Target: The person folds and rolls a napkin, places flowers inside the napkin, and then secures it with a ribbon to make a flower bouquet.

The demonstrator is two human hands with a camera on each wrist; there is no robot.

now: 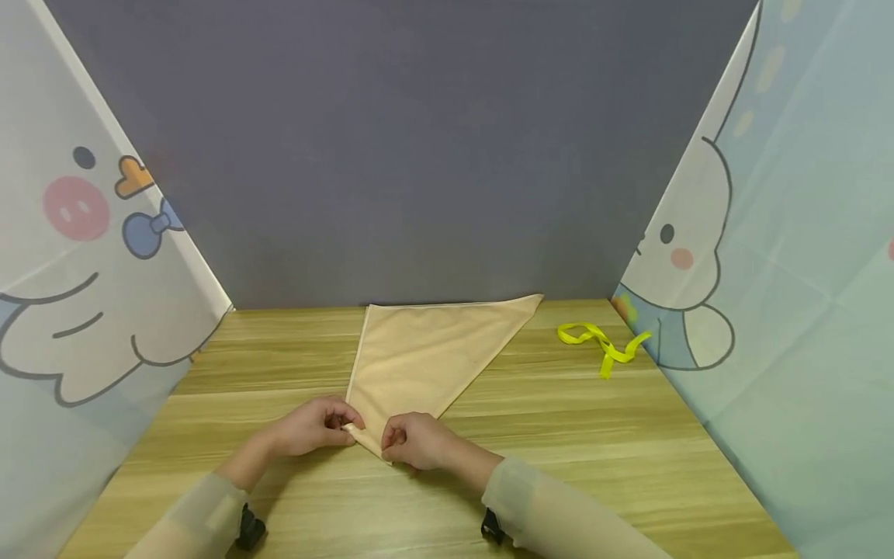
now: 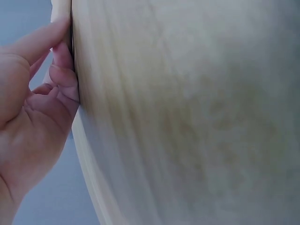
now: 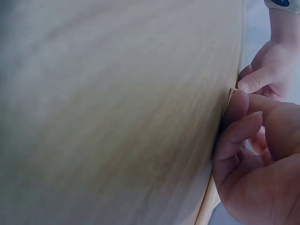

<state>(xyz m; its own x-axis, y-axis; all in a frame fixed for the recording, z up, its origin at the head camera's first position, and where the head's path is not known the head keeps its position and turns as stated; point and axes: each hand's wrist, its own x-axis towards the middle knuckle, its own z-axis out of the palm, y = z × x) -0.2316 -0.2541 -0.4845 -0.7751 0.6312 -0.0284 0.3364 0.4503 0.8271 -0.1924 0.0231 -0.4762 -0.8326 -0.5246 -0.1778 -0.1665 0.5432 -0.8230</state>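
A pale peach cloth (image 1: 426,349) lies on the wooden table, with one pointed corner reaching to the back right. Its near corner is turned up into a narrow fold between the two hands. My left hand (image 1: 314,425) pinches the left end of that fold with thumb and fingers. At the right end, my right hand (image 1: 422,442) pinches the cloth between thumb and index finger, its other fingers curled. Low over the tabletop, the right wrist view has the right hand (image 3: 267,159) in front of the left hand (image 3: 274,65). The left wrist view shows the left hand (image 2: 35,108) against the table surface.
A crumpled bright yellow ribbon (image 1: 606,368) lies at the back right of the table (image 1: 628,450). A dark grey panel (image 1: 419,155) rises behind the table, and cartoon-printed sheets (image 1: 803,256) stand on both sides. Black wrist devices (image 1: 250,529) hang under the sleeves.
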